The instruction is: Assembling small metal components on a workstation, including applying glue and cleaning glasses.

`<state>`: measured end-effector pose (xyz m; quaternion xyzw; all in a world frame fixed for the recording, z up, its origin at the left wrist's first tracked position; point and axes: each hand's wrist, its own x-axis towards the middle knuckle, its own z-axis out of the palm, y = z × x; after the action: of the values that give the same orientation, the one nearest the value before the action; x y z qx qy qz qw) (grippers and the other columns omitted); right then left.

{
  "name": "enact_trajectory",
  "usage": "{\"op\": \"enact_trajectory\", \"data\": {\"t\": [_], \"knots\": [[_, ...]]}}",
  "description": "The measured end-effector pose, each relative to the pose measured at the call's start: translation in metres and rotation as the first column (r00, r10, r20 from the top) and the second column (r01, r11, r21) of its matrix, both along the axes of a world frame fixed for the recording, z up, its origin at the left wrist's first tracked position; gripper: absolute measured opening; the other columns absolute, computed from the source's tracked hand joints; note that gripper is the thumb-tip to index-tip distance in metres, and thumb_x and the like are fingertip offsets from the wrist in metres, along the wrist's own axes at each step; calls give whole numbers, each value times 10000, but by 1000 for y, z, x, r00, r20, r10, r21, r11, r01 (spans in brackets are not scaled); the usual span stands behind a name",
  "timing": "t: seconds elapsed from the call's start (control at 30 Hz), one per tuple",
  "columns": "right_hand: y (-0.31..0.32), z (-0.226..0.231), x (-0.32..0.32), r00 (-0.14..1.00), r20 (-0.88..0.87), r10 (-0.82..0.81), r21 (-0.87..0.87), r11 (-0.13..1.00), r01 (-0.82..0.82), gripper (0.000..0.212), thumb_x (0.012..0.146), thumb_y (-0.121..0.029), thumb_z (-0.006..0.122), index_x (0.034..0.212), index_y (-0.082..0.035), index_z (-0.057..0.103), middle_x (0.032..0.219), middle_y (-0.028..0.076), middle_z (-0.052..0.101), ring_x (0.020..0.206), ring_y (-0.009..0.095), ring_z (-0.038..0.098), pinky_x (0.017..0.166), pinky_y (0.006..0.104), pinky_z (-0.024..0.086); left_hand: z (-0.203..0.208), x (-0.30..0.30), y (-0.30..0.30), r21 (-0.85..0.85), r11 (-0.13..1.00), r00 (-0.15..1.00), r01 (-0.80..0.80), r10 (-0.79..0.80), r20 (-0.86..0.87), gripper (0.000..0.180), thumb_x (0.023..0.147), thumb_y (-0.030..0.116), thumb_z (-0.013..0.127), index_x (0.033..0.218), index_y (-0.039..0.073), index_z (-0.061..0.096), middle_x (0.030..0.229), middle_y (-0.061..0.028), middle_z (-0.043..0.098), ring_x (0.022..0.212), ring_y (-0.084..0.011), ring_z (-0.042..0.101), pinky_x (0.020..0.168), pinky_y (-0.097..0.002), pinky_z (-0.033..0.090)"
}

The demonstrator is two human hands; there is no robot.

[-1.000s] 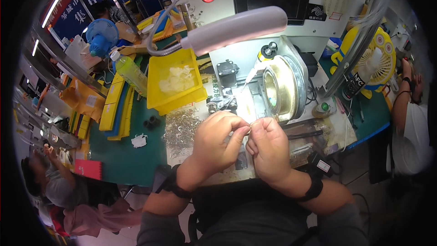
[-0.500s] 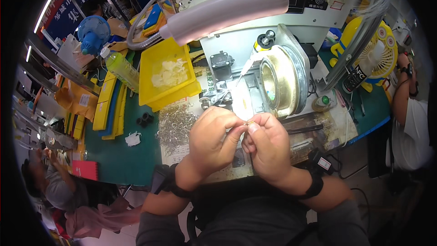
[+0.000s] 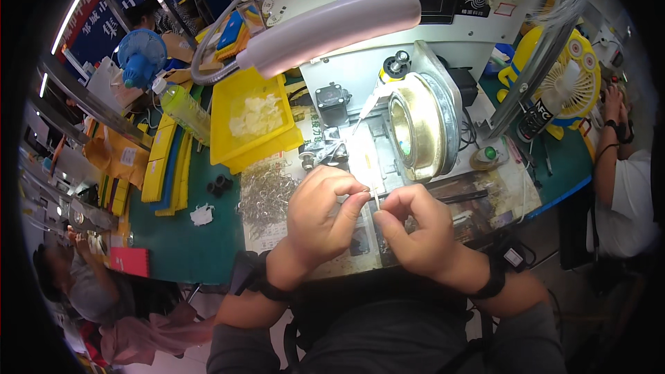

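Note:
My left hand [image 3: 324,213] is closed in a pinch, thumb against forefinger, on something tiny and thin that I cannot make out. Just to its right is my right hand [image 3: 418,227], fingers curled and thumb close to the forefinger. A thin pale strip shows at its fingertips, too small to name. Both hands are over the front of the bench, before a lit machine with a gold-rimmed wheel [image 3: 410,128] and a slim pointed nozzle [image 3: 367,112]. Beside my left hand lies a heap of small bent metal wires [image 3: 267,197] that look like hooks.
A padded lamp arm [image 3: 332,31] hangs above the machine. Left of it stand a yellow bin [image 3: 228,152] with pale scraps, a bottle [image 3: 185,112] and a blue fan [image 3: 142,55]. A green-capped jar [image 3: 488,157] and a yellow fan [image 3: 568,90] stand right. Other people sit at both sides.
My right hand has drawn away a little to the right and down from the left hand, and the fingertips no longer meet. The left hand stays nearly in place. The view has shifted slightly.

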<state>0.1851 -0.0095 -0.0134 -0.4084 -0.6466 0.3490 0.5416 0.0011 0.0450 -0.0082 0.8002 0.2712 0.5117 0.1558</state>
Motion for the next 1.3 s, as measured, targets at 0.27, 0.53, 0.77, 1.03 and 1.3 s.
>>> {"op": "enact_trajectory", "data": {"t": [0.27, 0.53, 0.77, 1.03, 1.3], "knots": [[26, 11, 7, 895, 353, -273, 550, 835, 38, 225, 843, 6, 693, 1062, 2, 639, 895, 136, 695, 727, 291, 701, 623, 365, 561, 2, 3, 1, 65, 998, 999, -23, 25, -37, 156, 824, 11, 738, 942, 41, 641, 877, -111, 647, 777, -297, 612, 719, -375, 492], [22, 15, 9, 852, 433, -292, 496, 867, 45, 187, 818, 22, 683, 1002, 1, 652, 857, 138, 680, 700, 310, 681, 622, 388, 550, 3, 10, -1, 133, 990, 995, -52, 62, -73, 170, 801, -93, 686, 935, 1, 640, 1015, -170, 635, 967, -327, 635, 870, -411, 512], [6, 13, 27, 862, 447, -240, 505, 863, -22, 269, 856, -35, 711, 1104, 48, 651, 982, 161, 707, 743, 272, 705, 628, 342, 562, -6, 5, -6, 2, 998, 997, -63, 63, -47, 38, 919, -6, 635, 934, -3, 600, 1215, -241, 649, 1118, -359, 639, 984, -430, 497], [52, 59, 234, 643, -195, -741, 184, 616, 766, 267, 948, -120, 699, 1160, 40, 671, 835, 46, 698, 673, 81, 620, 615, 234, 503, -2, 12, -5, -8, 999, 997, -48, 48, -63, 64, 897, 2, 652, 908, -5, 590, 1211, -264, 668, 1183, -415, 639, 1039, -461, 486], [103, 79, 307, 336, 375, -864, 464, 489, 739, 344, 860, -297, 781, 937, 29, 703, 815, 140, 638, 767, 273, 605, 735, 408, 473, -1, 13, -6, 11, 999, 998, -46, 46, -32, 60, 874, -25, 650, 908, -1, 606, 1217, -254, 669, 1199, -418, 631, 1050, -466, 480]]}}
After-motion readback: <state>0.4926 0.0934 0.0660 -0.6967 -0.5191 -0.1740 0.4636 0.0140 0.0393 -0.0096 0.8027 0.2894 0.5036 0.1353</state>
